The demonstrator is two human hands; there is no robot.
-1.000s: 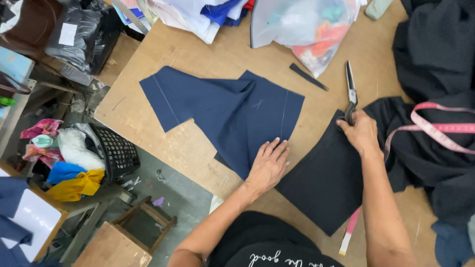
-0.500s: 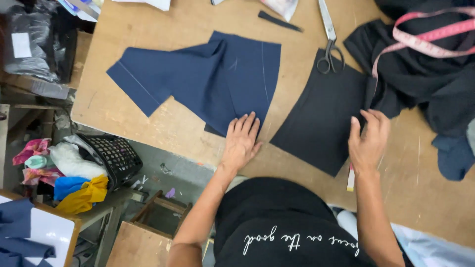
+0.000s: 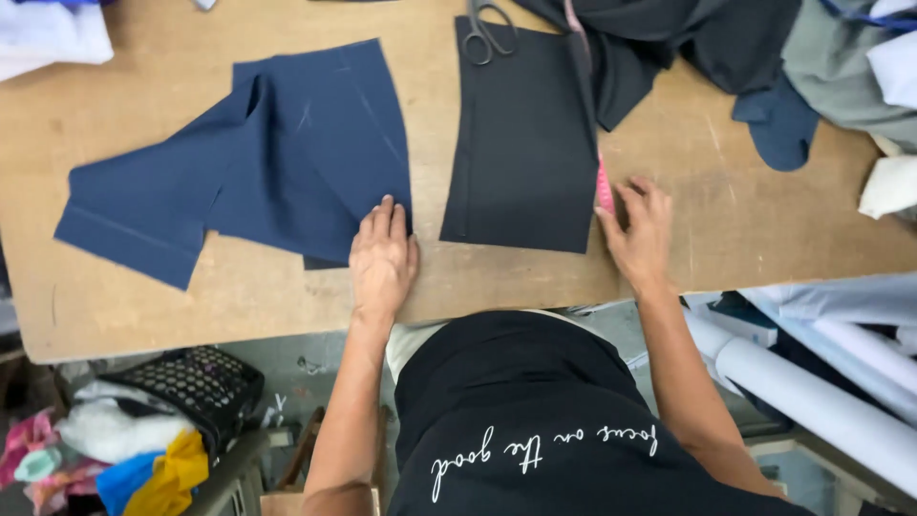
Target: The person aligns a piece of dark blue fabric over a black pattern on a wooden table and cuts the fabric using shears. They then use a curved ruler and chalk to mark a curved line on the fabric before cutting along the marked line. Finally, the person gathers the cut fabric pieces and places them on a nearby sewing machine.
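Your left hand lies flat, fingers open, on the lower corner of the navy fabric; your right hand, open, touches the pink tape at the black panel's right edge. Scissors rest beyond, on the panel's top.

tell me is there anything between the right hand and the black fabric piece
Only the pink strip, lying along the right edge of the black fabric piece. The right hand has its fingertips at that strip; nothing else visible separates them.
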